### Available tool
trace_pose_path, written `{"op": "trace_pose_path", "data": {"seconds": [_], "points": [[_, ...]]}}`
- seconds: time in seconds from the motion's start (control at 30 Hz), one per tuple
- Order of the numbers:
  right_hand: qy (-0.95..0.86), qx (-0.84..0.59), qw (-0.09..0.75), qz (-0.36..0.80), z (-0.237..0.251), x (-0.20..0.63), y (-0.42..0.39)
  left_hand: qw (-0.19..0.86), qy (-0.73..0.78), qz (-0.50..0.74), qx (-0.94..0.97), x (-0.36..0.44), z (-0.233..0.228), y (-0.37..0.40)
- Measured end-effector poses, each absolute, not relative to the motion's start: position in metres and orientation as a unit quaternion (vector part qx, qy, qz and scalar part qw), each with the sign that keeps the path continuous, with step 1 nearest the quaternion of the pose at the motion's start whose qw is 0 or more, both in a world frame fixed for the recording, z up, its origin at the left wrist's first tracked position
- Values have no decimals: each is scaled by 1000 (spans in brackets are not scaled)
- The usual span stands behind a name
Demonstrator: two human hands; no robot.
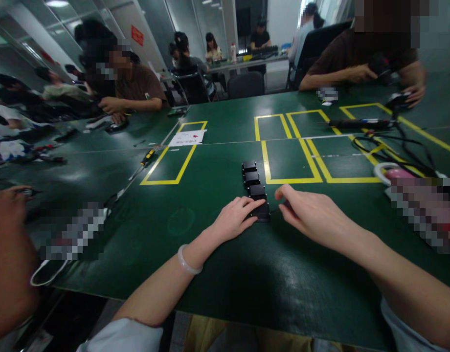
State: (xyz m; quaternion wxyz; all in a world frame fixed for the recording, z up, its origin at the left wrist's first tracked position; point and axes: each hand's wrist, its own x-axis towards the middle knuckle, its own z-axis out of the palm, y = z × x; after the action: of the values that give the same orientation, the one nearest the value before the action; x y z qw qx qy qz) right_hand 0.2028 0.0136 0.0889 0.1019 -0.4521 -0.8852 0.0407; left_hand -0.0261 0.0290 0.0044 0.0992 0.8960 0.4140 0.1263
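While hands touch it, small black box (262, 211) lies flat.

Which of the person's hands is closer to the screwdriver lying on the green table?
Left. The left hand is on the same side as the screwdriver, which lies farther out on the table; the right hand sits farther right.

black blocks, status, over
Left hand flat on nearest of the black blocks. Right hand at its right edge, grip unclear. Row of four, nothing blocking.
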Motion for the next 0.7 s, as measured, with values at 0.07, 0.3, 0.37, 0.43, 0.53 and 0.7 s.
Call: {"op": "trace_pose_path", "data": {"seconds": [0.07,0.3,0.37,0.43,0.53,0.7], "points": [[-883,-456,103,40,90,202,13,99,414,125,896,-26,5,29],[-882,-467,62,5,89,202,14,99,415,118,897,-26,7,29],[-885,-454,97,27,88,202,13,99,414,119,897,-27,6,29],[-885,-449,114,43,89,202,12,100,413,121,897,-27,6,29],[-883,-456,98,47,92,201,11,101,413,127,896,-27,5,28],[-878,-478,32,-2,92,200,14,99,417,124,895,-26,5,28]]}}
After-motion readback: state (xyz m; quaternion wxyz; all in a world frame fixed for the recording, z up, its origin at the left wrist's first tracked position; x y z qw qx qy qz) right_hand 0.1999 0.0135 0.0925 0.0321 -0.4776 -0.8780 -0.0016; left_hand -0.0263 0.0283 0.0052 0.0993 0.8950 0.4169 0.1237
